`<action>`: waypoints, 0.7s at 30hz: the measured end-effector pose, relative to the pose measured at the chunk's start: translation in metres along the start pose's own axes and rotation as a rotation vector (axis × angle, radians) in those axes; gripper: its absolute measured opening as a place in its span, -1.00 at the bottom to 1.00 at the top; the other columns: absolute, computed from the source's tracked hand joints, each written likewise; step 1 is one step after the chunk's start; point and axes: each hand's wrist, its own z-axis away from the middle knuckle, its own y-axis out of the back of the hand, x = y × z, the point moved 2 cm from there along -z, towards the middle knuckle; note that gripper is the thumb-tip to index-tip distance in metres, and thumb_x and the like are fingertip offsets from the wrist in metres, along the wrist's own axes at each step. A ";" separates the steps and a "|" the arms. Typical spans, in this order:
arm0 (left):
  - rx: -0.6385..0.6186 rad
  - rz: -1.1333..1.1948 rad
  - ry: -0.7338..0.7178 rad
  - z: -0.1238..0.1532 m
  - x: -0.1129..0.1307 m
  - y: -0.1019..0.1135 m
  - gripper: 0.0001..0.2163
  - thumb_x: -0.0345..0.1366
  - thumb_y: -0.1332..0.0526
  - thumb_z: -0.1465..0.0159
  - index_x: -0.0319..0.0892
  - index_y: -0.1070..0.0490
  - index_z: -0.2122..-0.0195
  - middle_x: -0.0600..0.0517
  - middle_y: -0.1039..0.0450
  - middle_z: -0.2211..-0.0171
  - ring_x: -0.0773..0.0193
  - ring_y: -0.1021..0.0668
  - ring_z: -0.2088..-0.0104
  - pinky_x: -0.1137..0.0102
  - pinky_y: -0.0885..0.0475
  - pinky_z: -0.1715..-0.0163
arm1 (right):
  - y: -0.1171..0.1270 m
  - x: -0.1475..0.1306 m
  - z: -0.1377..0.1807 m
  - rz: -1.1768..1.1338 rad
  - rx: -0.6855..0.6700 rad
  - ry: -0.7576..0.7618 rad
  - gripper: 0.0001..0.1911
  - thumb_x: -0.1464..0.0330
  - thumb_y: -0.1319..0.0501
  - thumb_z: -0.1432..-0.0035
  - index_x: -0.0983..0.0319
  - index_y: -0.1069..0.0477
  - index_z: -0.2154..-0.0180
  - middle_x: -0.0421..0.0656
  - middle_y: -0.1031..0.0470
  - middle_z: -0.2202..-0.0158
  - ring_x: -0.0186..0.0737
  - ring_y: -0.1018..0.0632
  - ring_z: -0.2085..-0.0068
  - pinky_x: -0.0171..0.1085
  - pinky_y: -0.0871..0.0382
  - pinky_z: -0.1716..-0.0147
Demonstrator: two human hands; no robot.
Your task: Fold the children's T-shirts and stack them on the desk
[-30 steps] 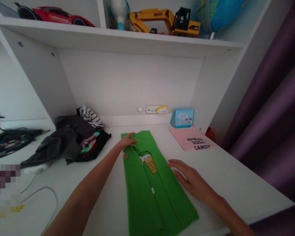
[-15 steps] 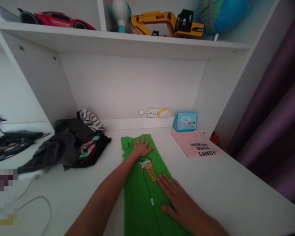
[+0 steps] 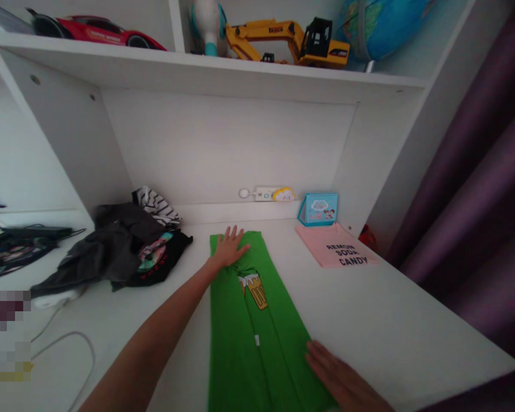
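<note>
Running down the white desk [image 3: 377,320], your green garment [image 3: 232,349] lies flat in a long strip, sides apparently folded inward, its length not yet folded down. Left of it, the dark heap of clothes [image 3: 115,234] sits rumpled, seemingly left to do. The pink shirt [image 3: 337,249] at the right looks finished (flat, lettering up). Your left hand [image 3: 229,249] rests spread on the garment's far end; your right hand [image 3: 339,375] is blurred at its right edge, fingers together, and whether they pinch cloth I can't tell.
</note>
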 end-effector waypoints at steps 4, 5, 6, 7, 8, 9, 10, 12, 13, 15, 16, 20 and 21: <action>-0.172 0.005 0.071 0.014 -0.018 -0.005 -0.41 0.09 0.13 -0.20 -0.04 0.08 -0.21 -0.07 0.22 -0.24 -0.01 0.15 -0.22 -0.11 0.20 -0.05 | -0.001 -0.008 -0.011 0.051 -0.003 0.096 -0.38 0.36 0.01 -0.18 0.09 0.27 -0.20 -0.16 0.07 -0.19 -0.12 -0.11 -0.16 -0.18 -0.16 -0.05; -0.184 -0.002 0.075 0.015 -0.018 -0.004 -0.42 0.08 0.13 -0.20 -0.05 0.07 -0.20 -0.07 0.22 -0.24 -0.01 0.15 -0.22 -0.11 0.20 -0.04 | -0.003 -0.012 -0.012 0.076 0.015 0.114 -0.37 0.39 0.03 -0.17 0.10 0.31 -0.20 -0.16 0.07 -0.19 -0.12 -0.11 -0.16 -0.17 -0.18 -0.04; -0.179 -0.010 0.079 0.015 -0.016 -0.002 -0.42 0.07 0.12 -0.21 -0.07 0.06 -0.20 -0.08 0.21 -0.24 -0.01 0.14 -0.22 -0.12 0.22 -0.05 | -0.004 -0.016 -0.013 0.102 0.034 0.126 -0.35 0.41 0.04 -0.17 0.11 0.34 -0.20 -0.14 0.06 -0.19 -0.12 -0.12 -0.15 -0.16 -0.18 -0.04; -0.166 -0.019 0.093 0.017 -0.011 0.002 -0.42 0.05 0.11 -0.21 -0.10 0.06 -0.20 -0.10 0.20 -0.24 -0.01 0.14 -0.22 -0.12 0.24 -0.04 | -0.004 -0.020 -0.012 0.124 0.054 0.133 -0.33 0.41 0.04 -0.16 0.13 0.37 -0.20 -0.13 0.06 -0.18 -0.11 -0.12 -0.15 -0.15 -0.19 -0.03; -0.145 -0.027 0.110 0.020 -0.003 0.006 -0.42 0.03 0.09 -0.21 -0.14 0.06 -0.20 -0.12 0.18 -0.23 -0.03 0.14 -0.21 -0.13 0.27 -0.04 | -0.003 -0.024 -0.011 0.141 0.071 0.137 -0.32 0.41 0.03 -0.16 0.15 0.38 -0.20 -0.12 0.05 -0.18 -0.11 -0.13 -0.15 -0.16 -0.19 -0.03; -0.124 -0.028 0.118 0.026 0.008 0.012 -0.41 0.01 0.06 -0.21 -0.17 0.05 -0.20 -0.15 0.18 -0.23 -0.05 0.15 -0.21 -0.14 0.28 -0.04 | -0.002 -0.028 -0.009 0.153 0.085 0.143 -0.31 0.40 0.02 -0.16 0.15 0.39 -0.21 -0.12 0.04 -0.18 -0.13 -0.14 -0.14 -0.18 -0.19 -0.03; -0.108 -0.018 0.108 0.036 0.020 0.019 -0.41 0.00 0.04 -0.21 -0.19 0.05 -0.20 -0.16 0.18 -0.23 -0.06 0.17 -0.21 -0.14 0.28 -0.04 | 0.000 -0.031 -0.007 0.159 0.098 0.154 -0.30 0.40 0.01 -0.16 0.14 0.39 -0.21 -0.12 0.02 -0.17 -0.15 -0.16 -0.13 -0.21 -0.20 -0.03; -0.120 0.042 0.007 0.070 0.047 0.032 -0.39 0.01 0.01 -0.19 -0.18 0.05 -0.21 -0.15 0.21 -0.23 -0.06 0.19 -0.21 -0.12 0.24 -0.05 | 0.004 -0.034 -0.002 0.164 0.121 0.177 -0.28 0.38 -0.01 -0.15 0.12 0.40 -0.21 -0.14 -0.04 -0.15 -0.18 -0.21 -0.11 -0.26 -0.21 -0.02; -0.163 0.088 -0.083 0.095 0.060 0.038 -0.37 0.04 0.01 -0.18 -0.15 0.07 -0.21 -0.14 0.23 -0.24 -0.05 0.18 -0.21 -0.10 0.22 -0.07 | 0.006 -0.035 0.000 0.165 0.131 0.180 -0.28 0.37 -0.03 -0.15 0.11 0.39 -0.21 -0.15 -0.06 -0.15 -0.19 -0.22 -0.11 -0.27 -0.22 -0.02; -0.250 0.138 -0.256 0.154 0.079 0.046 -0.31 0.10 -0.02 -0.13 -0.05 0.15 -0.23 -0.08 0.23 -0.24 -0.03 0.17 -0.21 -0.06 0.19 -0.09 | 0.010 -0.035 0.003 0.159 0.137 0.169 -0.28 0.37 -0.05 -0.14 0.08 0.35 -0.20 -0.17 -0.09 -0.14 -0.19 -0.24 -0.10 -0.28 -0.23 -0.02; -0.282 0.141 -0.321 0.185 0.083 0.047 -0.24 0.12 -0.07 -0.08 -0.02 0.21 -0.23 -0.07 0.25 -0.24 -0.05 0.16 -0.21 -0.06 0.16 -0.09 | 0.011 -0.034 0.004 0.152 0.133 0.150 -0.29 0.37 -0.06 -0.14 0.06 0.31 -0.20 -0.18 -0.09 -0.14 -0.20 -0.25 -0.10 -0.27 -0.22 -0.03; -0.326 0.024 -0.405 0.285 0.074 0.028 -0.31 -0.13 -0.12 -0.17 0.13 0.32 -0.21 -0.04 0.15 -0.21 -0.06 -0.03 -0.18 -0.02 -0.09 -0.05 | 0.013 -0.032 0.002 0.118 0.132 0.157 -0.37 0.36 -0.05 -0.15 -0.01 0.19 -0.19 -0.23 -0.15 -0.12 -0.19 -0.27 -0.09 -0.27 -0.24 -0.01; -0.302 -0.009 -0.390 0.300 0.068 0.020 -0.36 -0.19 -0.09 -0.21 0.18 0.32 -0.20 0.00 0.11 -0.19 -0.05 -0.08 -0.16 -0.02 -0.14 -0.03 | 0.012 -0.031 0.002 0.111 0.130 0.177 -0.38 0.35 -0.05 -0.16 -0.04 0.17 -0.18 -0.25 -0.17 -0.11 -0.19 -0.28 -0.08 -0.27 -0.26 0.00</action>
